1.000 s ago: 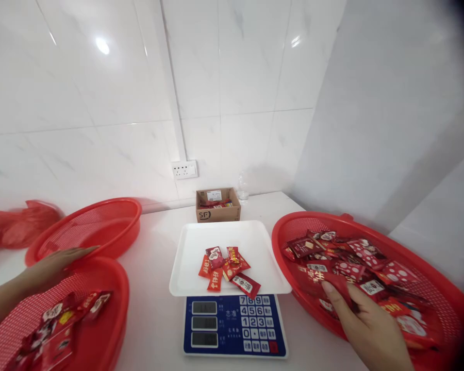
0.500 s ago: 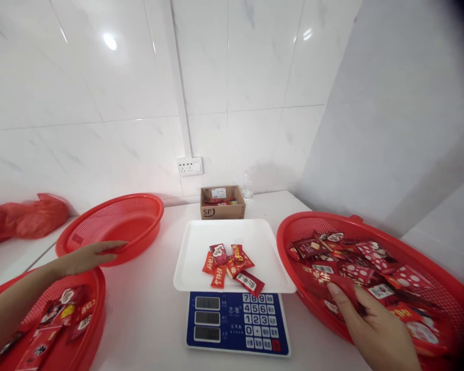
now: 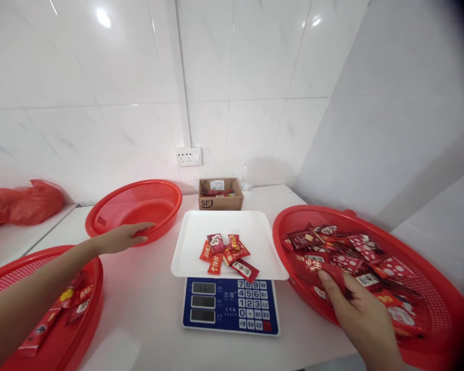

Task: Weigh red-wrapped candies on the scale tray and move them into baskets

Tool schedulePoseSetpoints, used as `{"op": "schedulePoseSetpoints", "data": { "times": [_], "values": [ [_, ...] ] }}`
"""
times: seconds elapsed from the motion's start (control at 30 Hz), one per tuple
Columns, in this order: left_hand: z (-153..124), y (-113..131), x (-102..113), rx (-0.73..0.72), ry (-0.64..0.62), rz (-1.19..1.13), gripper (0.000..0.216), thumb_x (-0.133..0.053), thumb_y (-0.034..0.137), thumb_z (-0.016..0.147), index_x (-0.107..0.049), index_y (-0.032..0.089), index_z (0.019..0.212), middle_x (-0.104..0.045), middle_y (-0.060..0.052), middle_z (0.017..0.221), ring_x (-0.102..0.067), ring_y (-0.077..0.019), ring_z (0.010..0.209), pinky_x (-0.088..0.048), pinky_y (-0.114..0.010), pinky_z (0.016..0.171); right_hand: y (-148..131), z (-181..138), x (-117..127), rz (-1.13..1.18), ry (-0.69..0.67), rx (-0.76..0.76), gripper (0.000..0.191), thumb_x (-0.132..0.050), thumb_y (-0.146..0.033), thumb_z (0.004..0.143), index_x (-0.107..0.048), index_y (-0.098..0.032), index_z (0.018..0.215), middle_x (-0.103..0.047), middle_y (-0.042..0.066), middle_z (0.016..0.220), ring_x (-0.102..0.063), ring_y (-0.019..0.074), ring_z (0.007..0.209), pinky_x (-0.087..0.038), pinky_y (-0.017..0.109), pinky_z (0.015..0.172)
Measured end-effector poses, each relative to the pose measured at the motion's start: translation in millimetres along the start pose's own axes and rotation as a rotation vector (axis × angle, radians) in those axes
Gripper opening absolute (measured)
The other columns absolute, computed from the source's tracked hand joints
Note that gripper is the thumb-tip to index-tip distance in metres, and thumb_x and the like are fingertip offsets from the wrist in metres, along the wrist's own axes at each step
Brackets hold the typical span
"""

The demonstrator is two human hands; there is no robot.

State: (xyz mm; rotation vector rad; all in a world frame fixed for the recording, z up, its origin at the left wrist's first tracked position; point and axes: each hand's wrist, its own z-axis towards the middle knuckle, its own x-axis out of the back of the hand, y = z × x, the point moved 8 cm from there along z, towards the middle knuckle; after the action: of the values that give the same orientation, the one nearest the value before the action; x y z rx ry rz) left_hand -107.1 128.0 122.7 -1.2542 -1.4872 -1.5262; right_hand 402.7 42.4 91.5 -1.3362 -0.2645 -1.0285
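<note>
Your left hand pinches the far basket at its rim, an easy hold; your right hand grips a red packet over the right basket; a lipped scale tray seems shaped to contain loose packets.

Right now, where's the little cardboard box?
In the head view, the cardboard box sits near centre, just behind the white tray, below and right of the wall socket.

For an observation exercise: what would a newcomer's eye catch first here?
Probably the large red basket at right, heaped with wrapped packets, the right hand gripping one. Then, in the middle, the blue-fronted scale with red sachets on its white tray. At left, the left hand touches another red basket.
</note>
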Motion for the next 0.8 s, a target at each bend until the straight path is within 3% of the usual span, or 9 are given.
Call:
{"op": "schedulePoseSetpoints", "data": {
  "times": [0.13, 0.3, 0.4, 0.5, 0.67, 0.8],
  "values": [
    [7, 46, -17, -0.115, 0.047, 0.058, 0.058, -0.042, 0.050, 0.090, -0.043, 0.019, 0.139, -0.046, -0.014, 0.146, -0.039, -0.0329, 0.136, -0.034, -0.051, 0.108, 0, 1, -3, -0.025, -0.030, 0.027, 0.048, -0.048, -0.061, 0.076, -0.074, -0.023, 0.090, -0.077, 0.006, 0.083, -0.071, 0.0302, 0.083, -0.057, 0.037, 0.070],
    [9, 126, -61, -0.371, -0.031, 0.052, 0.063, -0.044, 0.053, 0.091, -0.036, 0.019, 0.144, -0.038, -0.014, 0.151, -0.033, -0.0272, 0.140, -0.032, -0.044, 0.112, -8, -2, -4, -0.002, -0.038, 0.068, 0.044, -0.049, -0.059, 0.078, -0.073, -0.023, 0.083, -0.076, 0.003, 0.075, -0.070, 0.0266, 0.073, -0.055, 0.033, 0.065],
    [14, 159, -83, -0.456, -0.087, 0.048, 0.072, -0.047, 0.056, 0.089, -0.029, 0.018, 0.147, -0.034, -0.015, 0.153, -0.028, -0.0275, 0.142, -0.033, -0.042, 0.113, -11, -3, -2, 0.012, -0.035, 0.077, 0.043, -0.049, -0.058, 0.078, -0.072, -0.022, 0.083, -0.076, 0.003, 0.076, -0.070, 0.0261, 0.072, -0.055, 0.032, 0.063],
    [22, 177, -98, -0.482, -0.114, 0.059, 0.083, -0.047, 0.063, 0.085, -0.023, 0.015, 0.149, -0.029, -0.018, 0.154, -0.023, -0.0328, 0.143, -0.031, -0.049, 0.112, -12, -3, -3, 0.013, -0.047, 0.075, 0.042, -0.049, -0.057, 0.079, -0.072, -0.022, 0.085, -0.076, 0.004, 0.079, -0.071, 0.0265, 0.076, -0.055, 0.032, 0.066],
    [21, 188, -113, -0.516, -0.105, 0.097, 0.092, -0.046, 0.068, 0.083, -0.017, 0.011, 0.150, -0.032, -0.022, 0.151, -0.030, -0.0366, 0.139, -0.023, -0.056, 0.113, -14, -5, -5, 0.029, -0.061, 0.093, 0.038, -0.050, -0.056, 0.081, -0.069, -0.023, 0.078, -0.075, 0.002, 0.077, -0.069, 0.0243, 0.073, -0.053, 0.028, 0.062],
    [9, 188, -115, -0.553, -0.050, 0.138, 0.084, -0.048, 0.066, 0.083, -0.028, 0.013, 0.145, -0.042, -0.022, 0.145, -0.038, -0.0361, 0.134, -0.030, -0.053, 0.109, -16, -7, -6, 0.031, -0.068, 0.103, 0.038, -0.049, -0.056, 0.082, -0.065, -0.024, 0.071, -0.071, 0.001, 0.067, -0.066, 0.0217, 0.065, -0.051, 0.027, 0.060]
  ]
}}
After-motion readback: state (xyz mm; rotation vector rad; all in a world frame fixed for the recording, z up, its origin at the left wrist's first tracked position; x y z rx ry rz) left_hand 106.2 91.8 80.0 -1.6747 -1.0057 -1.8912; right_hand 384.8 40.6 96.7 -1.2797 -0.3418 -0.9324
